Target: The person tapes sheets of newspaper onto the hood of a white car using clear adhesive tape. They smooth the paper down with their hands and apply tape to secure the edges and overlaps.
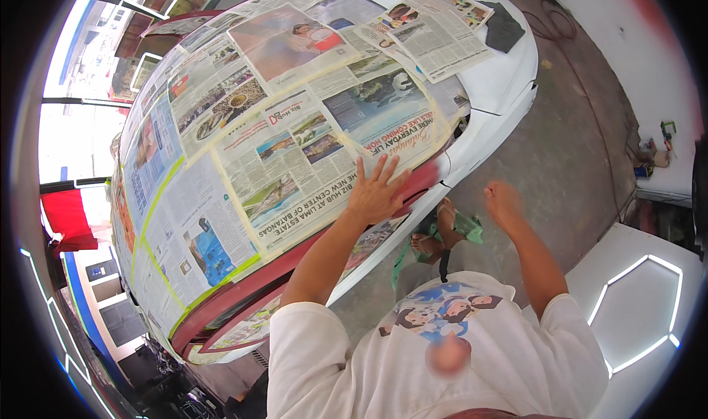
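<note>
My left hand point(376, 192) lies flat with spread fingers on newspaper sheets point(243, 150) that cover the curved roof and glass of a car. Yellowish tape runs along the edges of the sheets, and brighter yellow-green tape point(161, 190) crosses them at the left. Just below this hand runs the car's dark red frame edge point(295, 260); a red patch by the fingers is blurred. Away from the car, over the floor, my right hand point(504, 204) is closed in a fist, with nothing seen in it.
Loose newspaper sheets point(439, 36) and a dark grey cloth point(504, 27) rest on the white car panel point(509, 87). A hose point(554, 22) lies on the concrete floor point(560, 146). At the right, small items point(653, 157) sit by the wall. A red cloth point(68, 220) hangs at the left.
</note>
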### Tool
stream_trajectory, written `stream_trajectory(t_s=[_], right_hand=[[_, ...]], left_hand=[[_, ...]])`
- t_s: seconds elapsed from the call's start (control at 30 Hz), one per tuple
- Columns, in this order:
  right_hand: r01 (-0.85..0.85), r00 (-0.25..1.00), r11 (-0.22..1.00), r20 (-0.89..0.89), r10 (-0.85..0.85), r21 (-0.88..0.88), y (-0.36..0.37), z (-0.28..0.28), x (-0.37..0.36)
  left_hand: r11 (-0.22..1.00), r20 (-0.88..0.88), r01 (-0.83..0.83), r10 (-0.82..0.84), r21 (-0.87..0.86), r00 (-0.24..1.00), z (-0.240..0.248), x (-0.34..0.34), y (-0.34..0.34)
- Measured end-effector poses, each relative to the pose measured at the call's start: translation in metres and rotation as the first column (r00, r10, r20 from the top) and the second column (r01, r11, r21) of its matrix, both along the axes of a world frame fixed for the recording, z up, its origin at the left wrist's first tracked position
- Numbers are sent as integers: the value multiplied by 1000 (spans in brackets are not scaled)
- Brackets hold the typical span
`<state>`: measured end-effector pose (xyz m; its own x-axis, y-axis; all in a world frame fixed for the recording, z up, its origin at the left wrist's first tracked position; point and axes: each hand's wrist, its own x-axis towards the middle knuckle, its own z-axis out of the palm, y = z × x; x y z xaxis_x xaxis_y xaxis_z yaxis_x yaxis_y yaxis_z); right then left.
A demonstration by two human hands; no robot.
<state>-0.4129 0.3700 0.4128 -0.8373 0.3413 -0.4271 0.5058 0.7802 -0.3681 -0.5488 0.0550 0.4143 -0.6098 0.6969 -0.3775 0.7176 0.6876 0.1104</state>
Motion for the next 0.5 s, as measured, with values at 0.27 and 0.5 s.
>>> stream_trajectory(t_s=[0.27, 0.5], right_hand=[[212, 977, 962, 27, -210, -170, 31, -37, 88], [318, 943, 911, -14, -333, -264, 35, -39, 100]], left_hand=[[891, -295, -438, 390, -116, 872, -5, -55, -36], [834, -288, -546, 506, -78, 813, 5, -57, -41]])
